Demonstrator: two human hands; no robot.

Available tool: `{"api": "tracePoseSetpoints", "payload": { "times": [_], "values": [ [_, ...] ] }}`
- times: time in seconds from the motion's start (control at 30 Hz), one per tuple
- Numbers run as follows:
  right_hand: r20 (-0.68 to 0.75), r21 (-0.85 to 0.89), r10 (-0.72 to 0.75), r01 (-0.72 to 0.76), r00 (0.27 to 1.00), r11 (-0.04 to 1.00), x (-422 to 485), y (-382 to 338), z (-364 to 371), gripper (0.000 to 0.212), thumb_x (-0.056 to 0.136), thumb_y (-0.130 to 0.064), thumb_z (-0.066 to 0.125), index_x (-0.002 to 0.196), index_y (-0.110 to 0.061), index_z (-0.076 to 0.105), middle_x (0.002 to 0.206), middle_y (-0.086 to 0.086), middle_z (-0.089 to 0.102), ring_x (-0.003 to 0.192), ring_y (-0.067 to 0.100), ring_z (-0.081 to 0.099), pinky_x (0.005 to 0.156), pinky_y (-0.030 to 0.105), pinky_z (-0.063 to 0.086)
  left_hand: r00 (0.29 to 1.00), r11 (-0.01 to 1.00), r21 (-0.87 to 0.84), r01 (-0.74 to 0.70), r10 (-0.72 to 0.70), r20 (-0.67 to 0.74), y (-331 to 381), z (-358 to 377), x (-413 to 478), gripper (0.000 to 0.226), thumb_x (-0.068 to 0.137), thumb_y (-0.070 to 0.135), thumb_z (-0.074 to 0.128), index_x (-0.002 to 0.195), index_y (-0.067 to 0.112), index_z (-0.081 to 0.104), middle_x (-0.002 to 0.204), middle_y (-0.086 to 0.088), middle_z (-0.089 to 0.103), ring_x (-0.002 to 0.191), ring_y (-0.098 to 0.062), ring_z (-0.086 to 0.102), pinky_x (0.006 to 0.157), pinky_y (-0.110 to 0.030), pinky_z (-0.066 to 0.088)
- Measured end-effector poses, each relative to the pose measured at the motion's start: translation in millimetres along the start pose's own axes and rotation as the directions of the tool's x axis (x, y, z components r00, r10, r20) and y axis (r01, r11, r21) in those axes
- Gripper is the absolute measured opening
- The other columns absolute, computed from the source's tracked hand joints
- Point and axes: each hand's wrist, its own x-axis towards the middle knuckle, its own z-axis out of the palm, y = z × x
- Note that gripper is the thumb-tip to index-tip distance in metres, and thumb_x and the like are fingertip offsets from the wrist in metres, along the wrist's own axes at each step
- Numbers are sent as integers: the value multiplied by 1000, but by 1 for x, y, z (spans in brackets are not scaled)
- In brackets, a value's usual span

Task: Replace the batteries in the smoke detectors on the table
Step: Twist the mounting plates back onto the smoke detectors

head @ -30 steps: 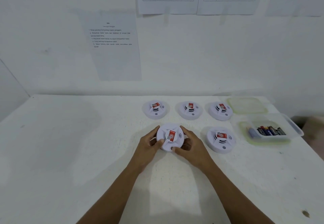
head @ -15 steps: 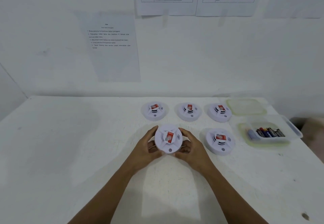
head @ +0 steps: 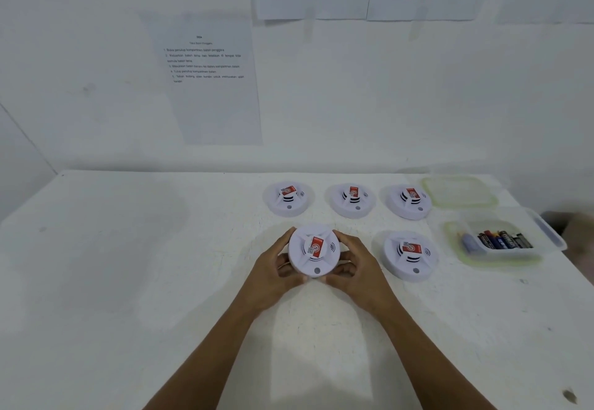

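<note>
Both hands, left hand (head: 273,268) and right hand (head: 356,268), hold the smoke detector (head: 314,250), fingers curled around its rim. Grip evenly and flip it slowly (the battery door is probably underneath).

**Both my hands cupped around one detector**

My two bare forearms run up from the near edge and converge toward the middle. My left hand (head: 273,268) curls around the left rim of the smoke detector (head: 314,250), thumb up along its far-left edge, fingers tucked under its near side. My right hand (head: 356,270) mirrors it on the right rim, thumb reaching to the far-right edge, fingertips pressed at the near-right underside. Both wrists are angled inward, palms facing each other. I cannot tell whether the unit is lifted or resting.
</note>
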Motion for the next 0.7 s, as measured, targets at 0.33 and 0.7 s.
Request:
{"api": "tracePoseSetpoints", "payload": {
  "times": [0.33, 0.7],
  "values": [
    [-14, -5, -14, 14, 1000, 1000, 0, 0, 1, 74, 67, -28, 83, 133, -23, 49, 129, -9, 56, 109, 8, 61, 89, 34, 57, 999, 998, 61, 9, -6, -50, -7, 3, 4, 77, 77, 16, 81, 144, 16, 43, 141, -3, 55, 129, -17, 53, 108, -45, 44],
    [-26, -35, -31, 30, 999, 999, 1, 2, 3, 71, 69, -28, 83, 131, -22, 50, 127, -12, 57, 108, 10, 62, 89, 35, 57, 999, 999, 34, -17, 18, -34, -11, 3, 4, 75, 77, 15, 82, 142, 17, 45, 141, 0, 55, 127, -10, 54, 109, -32, 44]
  ]
}}
